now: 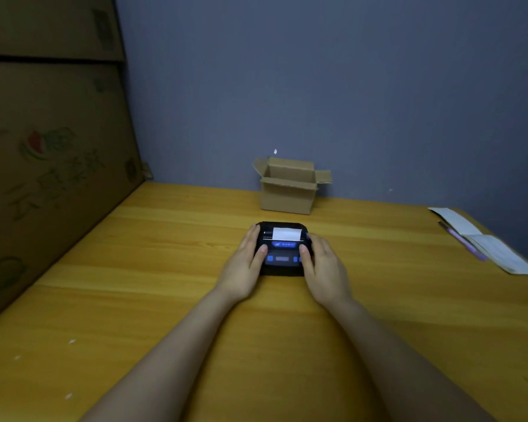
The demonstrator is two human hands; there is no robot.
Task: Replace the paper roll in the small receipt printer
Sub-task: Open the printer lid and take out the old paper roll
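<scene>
Head view: left hand (244, 261), right hand (324, 264) around printer (282, 259) (paper (285, 233) atop)

Both bare forearms rise from the bottom edge of the frame and converge toward its centre, with the wrists straight and low over the counter (134, 269). The left hand (244, 260) lies against the left side of the printer (282, 254). Its fingers stretch along that edge toward the top of the frame, and its thumb hooks over onto the top face. The right hand (323, 263) mirrors it on the right side, fingers wrapped round the edge and thumb laid on top. The two thumbs stay apart, both pointing up-frame.
</scene>
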